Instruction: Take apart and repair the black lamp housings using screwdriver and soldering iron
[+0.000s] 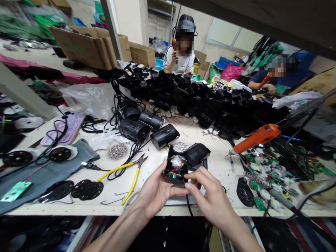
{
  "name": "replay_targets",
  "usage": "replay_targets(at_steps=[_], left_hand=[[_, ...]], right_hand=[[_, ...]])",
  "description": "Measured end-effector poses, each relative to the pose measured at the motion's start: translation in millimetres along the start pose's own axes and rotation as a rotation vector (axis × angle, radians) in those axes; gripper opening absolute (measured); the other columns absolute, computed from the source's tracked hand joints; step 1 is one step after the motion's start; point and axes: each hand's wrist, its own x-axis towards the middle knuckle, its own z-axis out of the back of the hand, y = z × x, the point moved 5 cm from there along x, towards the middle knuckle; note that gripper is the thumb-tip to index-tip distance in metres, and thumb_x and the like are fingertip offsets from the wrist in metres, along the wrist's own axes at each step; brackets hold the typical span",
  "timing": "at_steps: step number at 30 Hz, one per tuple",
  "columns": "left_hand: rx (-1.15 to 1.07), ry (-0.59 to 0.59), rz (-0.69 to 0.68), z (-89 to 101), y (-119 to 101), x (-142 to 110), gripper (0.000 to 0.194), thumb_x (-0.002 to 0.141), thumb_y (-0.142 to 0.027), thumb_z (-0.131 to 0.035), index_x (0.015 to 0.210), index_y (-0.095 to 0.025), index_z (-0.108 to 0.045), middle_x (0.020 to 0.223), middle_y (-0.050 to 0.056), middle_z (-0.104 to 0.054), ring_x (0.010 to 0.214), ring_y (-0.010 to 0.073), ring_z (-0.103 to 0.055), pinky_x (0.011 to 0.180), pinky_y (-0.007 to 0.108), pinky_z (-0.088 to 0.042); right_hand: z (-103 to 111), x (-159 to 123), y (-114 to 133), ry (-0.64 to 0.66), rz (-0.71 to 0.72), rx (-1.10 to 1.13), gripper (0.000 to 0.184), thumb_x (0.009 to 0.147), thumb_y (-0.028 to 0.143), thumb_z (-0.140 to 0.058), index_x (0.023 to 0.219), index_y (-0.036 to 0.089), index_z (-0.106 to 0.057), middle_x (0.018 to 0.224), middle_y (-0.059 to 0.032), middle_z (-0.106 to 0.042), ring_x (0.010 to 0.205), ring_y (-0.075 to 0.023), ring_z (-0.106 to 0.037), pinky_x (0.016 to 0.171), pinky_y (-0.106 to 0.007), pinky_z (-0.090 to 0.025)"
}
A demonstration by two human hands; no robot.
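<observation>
Closest to my camera, my left hand [154,192] cradles the open black housing [168,172] above the table [147,207], thumb at its side, fingers curled beneath. Left to right: small metal pieces [117,151], yellow-handled pliers [134,176], then that housing, wires inside. My right hand [211,190] closes thumb and forefinger, apparently pinching the black cable [188,204] at its lower edge; beyond, an orange tool [257,138].

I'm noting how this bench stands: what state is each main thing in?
Black housing: open, wires showing
Left hand: holding the housing
Right hand: fingertips at the housing's edge
Yellow-handled pliers: lying down, handles spread
Orange tool: tilted, not held
Small metal pieces: heaped together
Large left carton: top open
</observation>
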Motion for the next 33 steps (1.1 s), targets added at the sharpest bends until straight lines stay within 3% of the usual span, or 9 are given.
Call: replay_targets(at_steps=[4,7,11,14,17,21,24,29,33], left_hand=[[-0.008,-0.063,-0.057,3.2,-5.0,0.9,0.037,0.099,-0.032,-0.043,0.119,-0.006,-0.059,0.108,0.019,-0.070,0.083,0.0283,-0.071,0.059,0.047,-0.064],[0.013,-0.104,-0.068,4.5,-7.0,0.3,0.035,0.098,-0.031,-0.046,0.121,-0.008,-0.058,0.112,0.018,-0.068,0.086,0.0286,-0.070,0.060,0.048,-0.064],[0.027,-0.113,-0.075,7.0,-7.1,-0.9,0.035,0.097,-0.030,-0.049,0.124,-0.008,-0.056,0.107,0.017,-0.068,0.084,0.0266,-0.069,0.062,0.049,-0.064],[0.025,-0.103,-0.050,10.5,-5.7,-1.4,0.040,0.096,-0.033,-0.050,0.128,-0.007,-0.053,0.108,0.019,-0.067,0.087,0.0291,-0.069,0.062,0.048,-0.064],[0.010,-0.084,-0.026,13.8,-5.6,-1.1,0.043,0.097,-0.035,-0.049,0.130,-0.007,-0.051,0.107,0.020,-0.067,0.088,0.0306,-0.070,0.060,0.045,-0.064],[-0.036,-0.012,0.031,13.6,-4.4,0.2,0.047,0.098,-0.039,-0.044,0.128,-0.004,-0.052,0.101,0.021,-0.069,0.086,0.0312,-0.071,0.058,0.043,-0.063],[-0.067,0.017,0.075,12.0,-1.0,1.1,0.048,0.098,-0.041,-0.045,0.126,-0.004,-0.055,0.101,0.020,-0.070,0.084,0.0303,-0.071,0.058,0.044,-0.063],[-0.081,-0.002,0.056,11.4,3.4,1.9,0.034,0.099,-0.030,-0.043,0.110,-0.005,-0.062,0.094,0.016,-0.071,0.076,0.0259,-0.070,0.060,0.041,-0.063],[-0.093,0.053,0.051,9.3,5.0,2.3,0.032,0.098,-0.030,-0.044,0.109,-0.006,-0.063,0.095,0.015,-0.072,0.077,0.0261,-0.071,0.064,0.040,-0.063]], right_hand=[[20.5,19.2,-20.7,-0.136,-0.060,-0.111,0.025,0.097,0.031,-0.047,0.097,0.021,-0.070,0.087,-0.0050,-0.061,0.082,-0.0188,-0.062,0.077,-0.031,-0.052],[33.8,39.0,-47.0,-0.251,-0.178,-0.314,0.036,0.090,0.039,-0.057,0.118,0.017,-0.064,0.107,-0.0117,-0.061,0.103,-0.0273,-0.061,0.093,-0.042,-0.049],[25.1,60.6,-75.1,-0.081,-0.331,-0.439,0.075,0.073,0.054,-0.074,0.136,0.020,-0.051,0.130,-0.0165,-0.051,0.127,-0.0376,-0.046,0.103,-0.051,-0.041],[15.9,67.5,-78.1,-0.011,-0.326,-0.435,0.074,0.070,0.055,-0.076,0.133,0.020,-0.055,0.122,-0.0159,-0.055,0.119,-0.0369,-0.052,0.099,-0.053,-0.044],[15.9,69.6,-75.5,-0.028,-0.312,-0.447,0.070,0.069,0.051,-0.078,0.127,0.018,-0.059,0.114,-0.0157,-0.056,0.113,-0.0372,-0.054,0.096,-0.055,-0.045],[39.7,69.1,-59.3,-0.212,-0.246,-0.417,0.065,0.069,0.050,-0.078,0.124,0.020,-0.061,0.114,-0.0140,-0.056,0.115,-0.0367,-0.051,0.098,-0.057,-0.044],[60.2,63.1,-25.4,-0.320,-0.099,-0.331,0.070,0.069,0.052,-0.077,0.129,0.024,-0.056,0.123,-0.0127,-0.054,0.120,-0.0343,-0.050,0.103,-0.056,-0.041],[48.1,47.5,37.5,-0.066,0.215,-0.187,0.077,0.066,0.053,-0.081,0.133,0.028,-0.052,0.136,-0.0107,-0.046,0.130,-0.0304,-0.044,0.108,-0.047,-0.041],[33.0,43.2,36.5,0.026,0.203,-0.157,0.079,0.064,0.046,-0.084,0.134,0.027,-0.052,0.136,-0.0110,-0.045,0.131,-0.0311,-0.043,0.107,-0.047,-0.043]])
